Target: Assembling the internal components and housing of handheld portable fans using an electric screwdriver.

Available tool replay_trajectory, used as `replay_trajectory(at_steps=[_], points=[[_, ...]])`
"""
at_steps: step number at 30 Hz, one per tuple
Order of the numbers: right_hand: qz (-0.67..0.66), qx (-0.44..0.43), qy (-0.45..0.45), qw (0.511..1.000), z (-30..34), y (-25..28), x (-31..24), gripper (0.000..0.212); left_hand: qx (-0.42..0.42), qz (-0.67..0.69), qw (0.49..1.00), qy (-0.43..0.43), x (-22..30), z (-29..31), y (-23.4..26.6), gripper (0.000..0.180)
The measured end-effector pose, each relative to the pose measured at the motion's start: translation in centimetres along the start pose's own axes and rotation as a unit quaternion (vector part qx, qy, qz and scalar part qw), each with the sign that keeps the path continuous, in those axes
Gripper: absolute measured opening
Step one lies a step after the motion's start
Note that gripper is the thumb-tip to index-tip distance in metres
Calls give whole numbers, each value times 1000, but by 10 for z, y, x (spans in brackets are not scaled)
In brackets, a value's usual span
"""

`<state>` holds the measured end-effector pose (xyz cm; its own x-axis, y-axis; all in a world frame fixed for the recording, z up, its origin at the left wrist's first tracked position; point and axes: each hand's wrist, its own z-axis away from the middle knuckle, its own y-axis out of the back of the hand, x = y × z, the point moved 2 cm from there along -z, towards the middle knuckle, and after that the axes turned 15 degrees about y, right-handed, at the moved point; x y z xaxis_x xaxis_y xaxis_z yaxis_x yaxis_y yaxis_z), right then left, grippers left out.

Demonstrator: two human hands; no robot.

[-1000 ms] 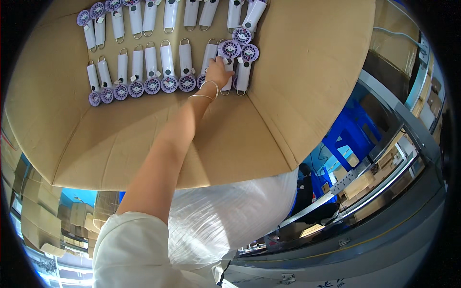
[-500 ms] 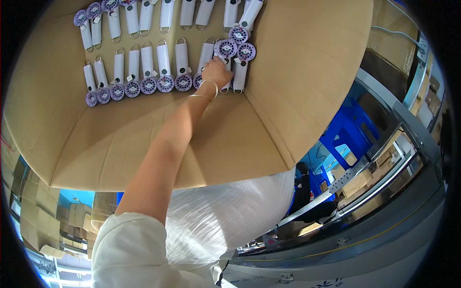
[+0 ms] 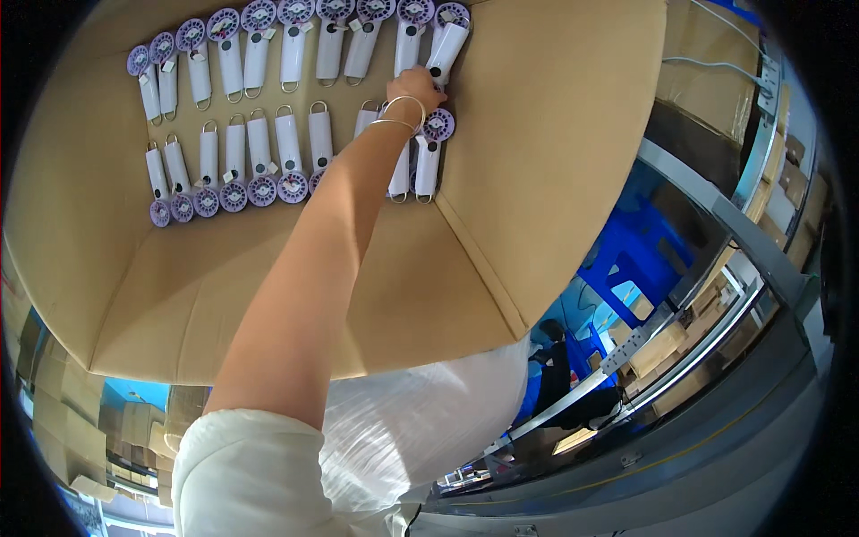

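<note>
My left hand (image 3: 414,89), with a thin bangle at the wrist, reaches into a large cardboard box (image 3: 546,98). Its fingers are curled at the lower end of a white handheld fan (image 3: 448,52), which leans in the box's far right corner on top of other fans; the hand hides this fan's head. Just below the hand, another fan with a purple round head (image 3: 438,125) points its handle toward me. Two rows of similar fans line the box: a far row (image 3: 293,49) with heads away from me, and a near row (image 3: 234,157) with heads toward me, partly behind my forearm. My right hand is out of view.
The box's near flap (image 3: 233,331) spreads below the rows. To the right are a metal frame rail (image 3: 689,179), a blue plastic stool (image 3: 640,255) and a power strip (image 3: 768,76) with a white cable. Stacked cartons (image 3: 72,412) stand at the lower left.
My left hand has moved from the near row's right end up to the leaning fan in the far corner. The whole view has shifted, so more of the far row shows.
</note>
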<state>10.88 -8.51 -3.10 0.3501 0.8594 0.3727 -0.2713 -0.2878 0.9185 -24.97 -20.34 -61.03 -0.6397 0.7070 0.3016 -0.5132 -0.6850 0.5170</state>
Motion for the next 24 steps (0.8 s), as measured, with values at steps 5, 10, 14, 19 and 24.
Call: replay_trajectory(at_steps=[5,10,14,19,24], points=[[2,-14,-30,999,1,-8,-2,105,91,12,996,1,13,10,-7,58],[11,-15,-43,999,-1,1,0,104,92,144,985,7,33,-7,-12,51],[11,-24,-53,998,-5,-2,1,104,80,179,981,-8,17,-27,-22,50],[26,-34,-77,996,-4,2,-3,103,12,241,970,17,6,-30,-30,56],[16,-46,-92,995,7,22,-15,103,-31,299,952,49,-33,-36,6,61]])
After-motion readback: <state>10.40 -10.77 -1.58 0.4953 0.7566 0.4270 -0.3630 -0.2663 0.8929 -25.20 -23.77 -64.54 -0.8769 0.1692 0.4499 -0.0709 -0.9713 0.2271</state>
